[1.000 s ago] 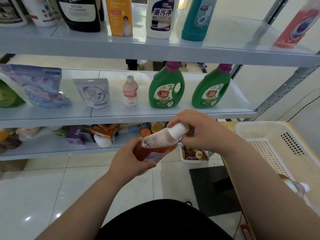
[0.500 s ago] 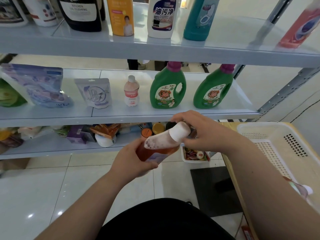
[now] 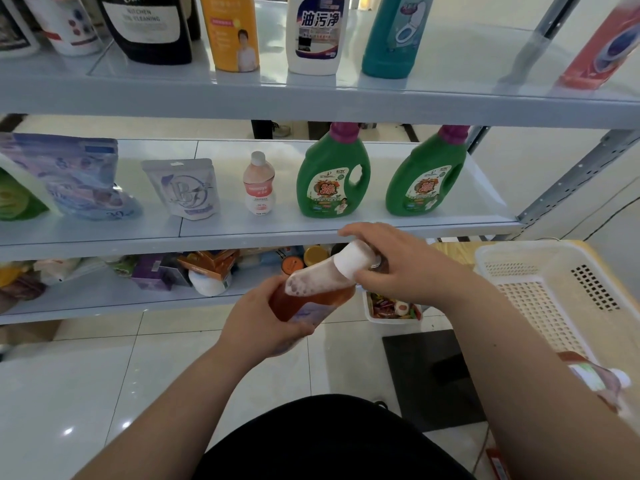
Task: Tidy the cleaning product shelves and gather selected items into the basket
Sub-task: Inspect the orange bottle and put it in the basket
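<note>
I hold a tilted bottle of orange liquid (image 3: 313, 294) with a white cap in front of the shelves. My left hand (image 3: 266, 317) grips its lower body from below. My right hand (image 3: 391, 268) curls around the white cap and neck. Foam shows inside the bottle's upper part. The white perforated basket (image 3: 540, 289) stands on a wooden table at the right; a small bottle (image 3: 595, 379) lies in its near end, partly behind my right forearm. On the middle shelf (image 3: 242, 233) stand a small pink bottle (image 3: 259, 183) and two green detergent jugs (image 3: 333, 174).
The top shelf carries a black jug (image 3: 149, 26), an orange bottle (image 3: 230, 29), a white bottle (image 3: 317, 32) and a teal bottle (image 3: 394, 36). Pouches (image 3: 183, 188) stand on the middle shelf's left. The bottom shelf holds mixed boxes. A small tub (image 3: 391, 308) sits on the tiled floor.
Both hands and the bottle have stayed nearly where they were; the view has shifted slightly down and right, and my right hand has turned a little on the cap.
</note>
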{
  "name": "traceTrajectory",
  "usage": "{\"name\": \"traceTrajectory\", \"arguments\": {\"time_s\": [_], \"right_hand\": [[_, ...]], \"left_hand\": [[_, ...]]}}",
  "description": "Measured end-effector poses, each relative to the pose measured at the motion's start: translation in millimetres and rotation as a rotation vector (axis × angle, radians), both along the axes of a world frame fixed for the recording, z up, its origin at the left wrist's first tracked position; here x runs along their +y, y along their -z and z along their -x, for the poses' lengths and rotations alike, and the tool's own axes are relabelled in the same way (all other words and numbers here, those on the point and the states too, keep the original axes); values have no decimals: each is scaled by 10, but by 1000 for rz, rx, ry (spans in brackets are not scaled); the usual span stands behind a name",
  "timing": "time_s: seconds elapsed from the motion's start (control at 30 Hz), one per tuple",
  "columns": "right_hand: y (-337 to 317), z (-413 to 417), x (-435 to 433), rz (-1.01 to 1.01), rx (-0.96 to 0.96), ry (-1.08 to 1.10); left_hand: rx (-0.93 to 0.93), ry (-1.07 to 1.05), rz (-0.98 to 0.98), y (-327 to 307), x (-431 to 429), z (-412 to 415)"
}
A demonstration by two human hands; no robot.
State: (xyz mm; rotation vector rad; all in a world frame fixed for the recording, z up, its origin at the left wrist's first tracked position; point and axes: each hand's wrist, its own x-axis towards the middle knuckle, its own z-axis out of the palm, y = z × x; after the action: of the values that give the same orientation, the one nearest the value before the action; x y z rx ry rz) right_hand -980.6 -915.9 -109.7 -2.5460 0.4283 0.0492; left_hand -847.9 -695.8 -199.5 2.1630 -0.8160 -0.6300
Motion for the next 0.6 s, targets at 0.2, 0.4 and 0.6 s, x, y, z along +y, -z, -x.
{"name": "traceTrajectory", "arguments": {"time_s": [0.2,0.4,0.6], "right_hand": [[64,-24,-44,54,22,52],[155,-7,-111,133,28,150],[140,145,-181,189,-29,71]], "left_hand": [[7,33,1,-23,-104,-38],[12,68,-13,-5,-195,-70],[8,121,-17,13,-341,-91]]}}
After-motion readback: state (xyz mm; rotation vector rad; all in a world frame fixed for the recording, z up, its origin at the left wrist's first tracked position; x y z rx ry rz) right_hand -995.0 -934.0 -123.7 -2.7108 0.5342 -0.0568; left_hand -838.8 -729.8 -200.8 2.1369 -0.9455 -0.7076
